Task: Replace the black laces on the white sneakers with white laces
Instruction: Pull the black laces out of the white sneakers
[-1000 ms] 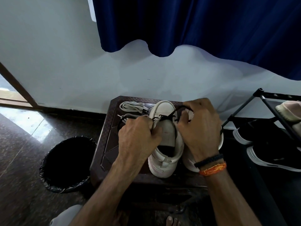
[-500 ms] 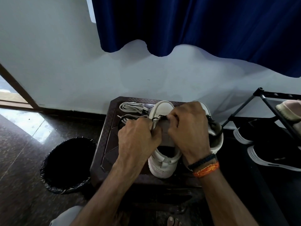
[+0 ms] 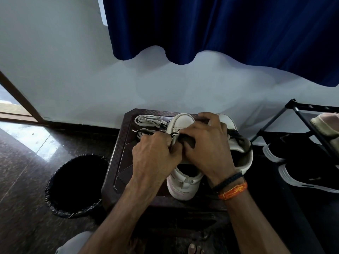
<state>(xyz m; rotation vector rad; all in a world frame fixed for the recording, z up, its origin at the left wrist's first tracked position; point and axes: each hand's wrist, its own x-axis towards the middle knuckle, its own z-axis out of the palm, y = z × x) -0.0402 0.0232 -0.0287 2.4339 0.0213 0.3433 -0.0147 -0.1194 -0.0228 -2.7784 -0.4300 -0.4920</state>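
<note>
A: Where's the near white leather sneaker point(image 3: 183, 182)?

B: On the dark brown plastic stool point(image 3: 119, 162), under both hands, toe twd the wall.

A: Hands?

B: Left hand point(image 3: 156, 158) curled, pinching the thin black lace point(image 3: 173, 135) at the eyelets. Right hand point(image 3: 205, 149) curled over the tongue; can't tell what it pinches. 2nd white sneaker point(image 3: 242, 154) just right. Flat white laces point(image 3: 148, 119) lie on the stool, left of the toes.

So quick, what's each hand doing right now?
Left hand: gripping the near white sneaker at its lacing.
Right hand: fingers curled on the same sneaker's black lace.
</note>
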